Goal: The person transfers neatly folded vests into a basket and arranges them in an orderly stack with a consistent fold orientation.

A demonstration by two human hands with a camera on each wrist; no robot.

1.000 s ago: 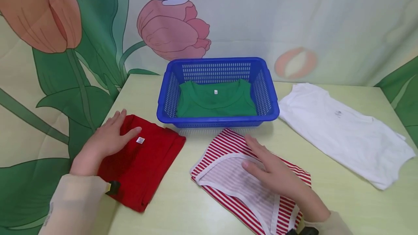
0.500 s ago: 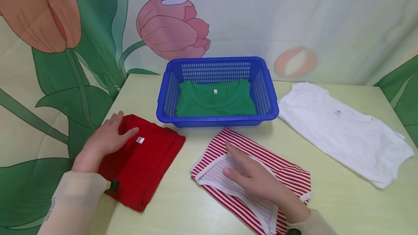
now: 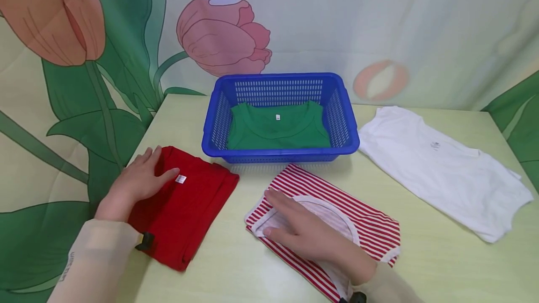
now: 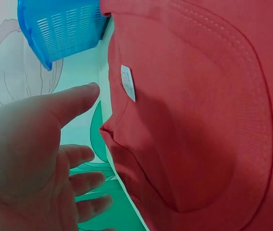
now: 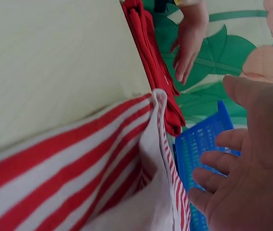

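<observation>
Red shirt (image 3: 191,221) below the left hand (image 3: 136,179), striped shirt (image 3: 364,223) below the right hand (image 3: 305,233); both hands spread, gripping nothing.
Both folded shirts lie on the table (image 3: 223,265), probably light, soft and floppy, best held by opposite folded edges. Four shirts altogether, counting one white shirt (image 3: 446,172) and one green shirt (image 3: 278,138) inside one blue basket (image 3: 280,153).

Red garment (image 3: 187,214): folded to a compact block, small white label (image 3: 180,179) uppermost, lying flat and askew on the pale table (image 3: 223,256); open left hand (image 3: 136,179) held just above its outer edge. Red-and-white striped garment (image 3: 372,223): white-edged, also folded, laid diagonally on the table to the right of the red one; right hand (image 3: 305,235) just above it, fingers extended.
</observation>
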